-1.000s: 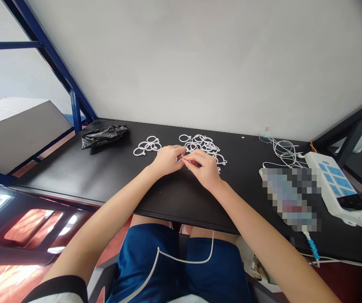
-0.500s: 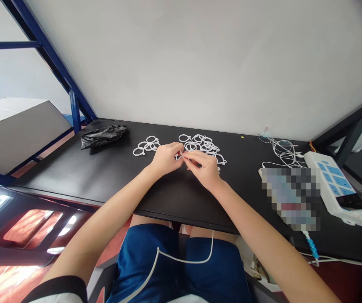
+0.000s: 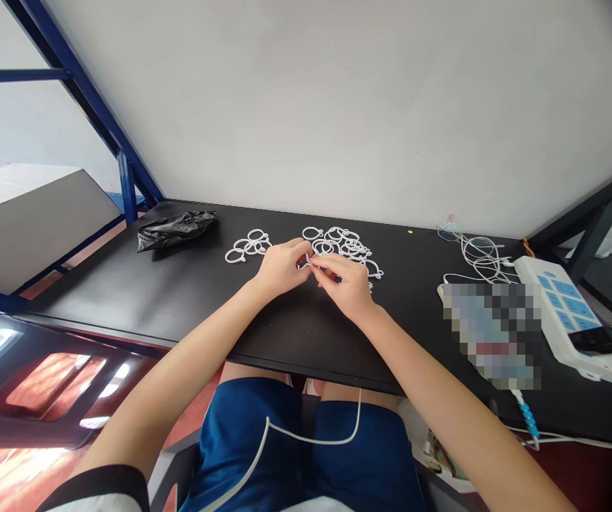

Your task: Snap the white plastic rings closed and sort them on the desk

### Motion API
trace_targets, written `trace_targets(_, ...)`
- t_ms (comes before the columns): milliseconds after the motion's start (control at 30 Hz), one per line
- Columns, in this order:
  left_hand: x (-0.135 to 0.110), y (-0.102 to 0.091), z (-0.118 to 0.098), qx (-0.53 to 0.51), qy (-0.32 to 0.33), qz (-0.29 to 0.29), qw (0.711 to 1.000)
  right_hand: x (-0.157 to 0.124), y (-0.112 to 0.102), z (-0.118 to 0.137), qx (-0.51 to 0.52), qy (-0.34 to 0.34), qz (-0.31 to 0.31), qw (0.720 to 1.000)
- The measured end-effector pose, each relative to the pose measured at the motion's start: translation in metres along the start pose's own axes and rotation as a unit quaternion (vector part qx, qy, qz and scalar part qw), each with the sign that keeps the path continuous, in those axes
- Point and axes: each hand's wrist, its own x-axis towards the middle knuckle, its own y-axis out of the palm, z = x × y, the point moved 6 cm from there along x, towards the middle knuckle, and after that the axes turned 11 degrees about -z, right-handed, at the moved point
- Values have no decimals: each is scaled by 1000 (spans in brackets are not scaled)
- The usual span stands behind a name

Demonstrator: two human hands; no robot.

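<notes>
Over the black desk, my left hand (image 3: pixel 286 269) and my right hand (image 3: pixel 344 283) meet, fingertips pinched together. Between them shows a bit of a white ring (image 3: pixel 304 263), mostly covered by the fingers; both hands grip it. Behind my right hand lies a heap of white plastic rings (image 3: pixel 337 242), each with a small knob or clip on its rim. A smaller group of the same rings (image 3: pixel 247 247) rests just left of my left hand, some overlapping. My right hand hides part of the larger heap.
A crumpled black plastic bag (image 3: pixel 178 229) lies at the desk's left. To the right are a phone (image 3: pixel 490 338) with its screen blurred, a white power strip (image 3: pixel 566 306) and tangled white earphone cords (image 3: pixel 479 256). A wall (image 3: pixel 337 107) rises behind the desk (image 3: pixel 295 327).
Almost nothing differs. Both hands keep their pinch on the white ring, with only a very slight shift of the fingers.
</notes>
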Motion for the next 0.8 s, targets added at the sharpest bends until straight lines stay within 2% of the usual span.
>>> trace_targets(800,0,1,2,-15,10,4,1000,0,0,1,-14,11,-1,1000)
